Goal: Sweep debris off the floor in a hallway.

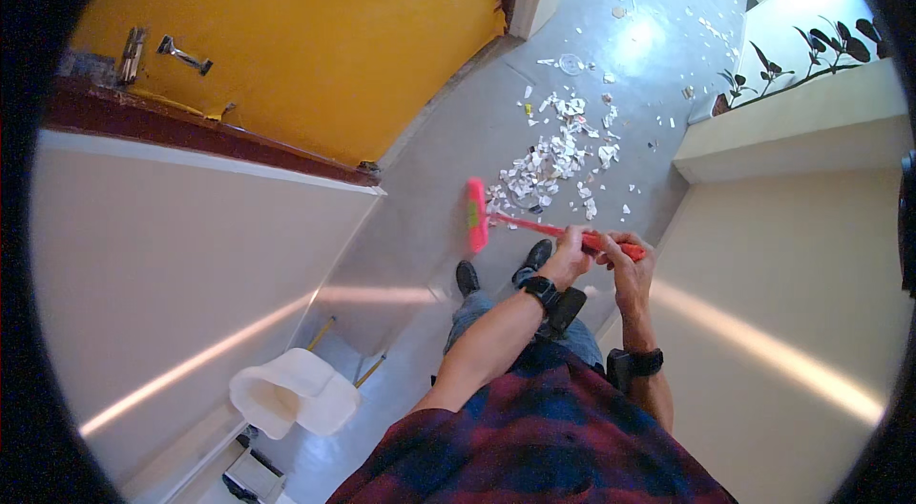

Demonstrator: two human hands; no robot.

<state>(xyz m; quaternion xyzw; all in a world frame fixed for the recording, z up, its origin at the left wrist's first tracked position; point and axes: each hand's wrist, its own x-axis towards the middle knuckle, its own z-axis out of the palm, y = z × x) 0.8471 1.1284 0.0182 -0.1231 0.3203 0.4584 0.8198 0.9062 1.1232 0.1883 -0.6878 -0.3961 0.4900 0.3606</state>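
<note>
A long-handled pink broom (477,216) crosses in front of me, its head low over the grey floor and left of my shoes. My left hand (570,255) grips the middle part of the red handle. Close beside it, my right hand (630,260) holds the handle near its top end. Just right of the broom head lies a heap of torn white paper scraps (547,164), which stretches up the corridor. A clear round plastic lid or dish (572,64) rests beyond the heap. Both wrists wear dark watches or bands.
A yellow door (308,24) with a metal handle stands at upper left. Behind me at lower left is a white plastic chair or stool (293,393). Plants (823,49) grow in a raised planter (794,124) at right. Beige walls flank the floor, and more scraps lie farther off.
</note>
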